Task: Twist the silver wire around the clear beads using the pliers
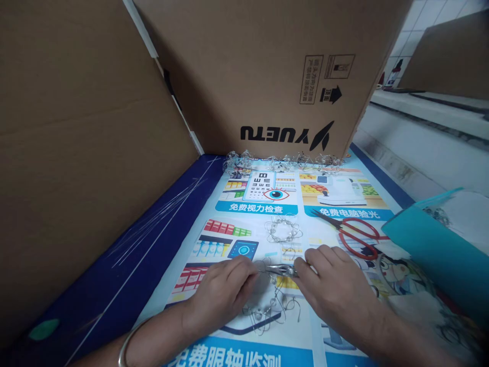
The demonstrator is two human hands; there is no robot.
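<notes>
Two grips, left hand (225, 288) and right hand (332, 285), tight on wire beadwork (278, 270); cardboard box (267, 66) close ahead, scissors (351, 232) nearby.

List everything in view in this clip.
cardboard boxes: three, brown, left, centre, far right
poster: one, blue-white print, on table
scissors: one, red-handled, right of centre
beaded wire ring: one, silver, mid-poster
beaded pieces: row, clear, below centre box
thin wires: bundle, silvery, left edge
folder: one, teal, right
pliers: one, metal, in right hand
beaded wire piece: one, silver, under hands
bangle: one, silver, left wrist
left hand: holds beaded wire piece
right hand: grips pliers
</notes>
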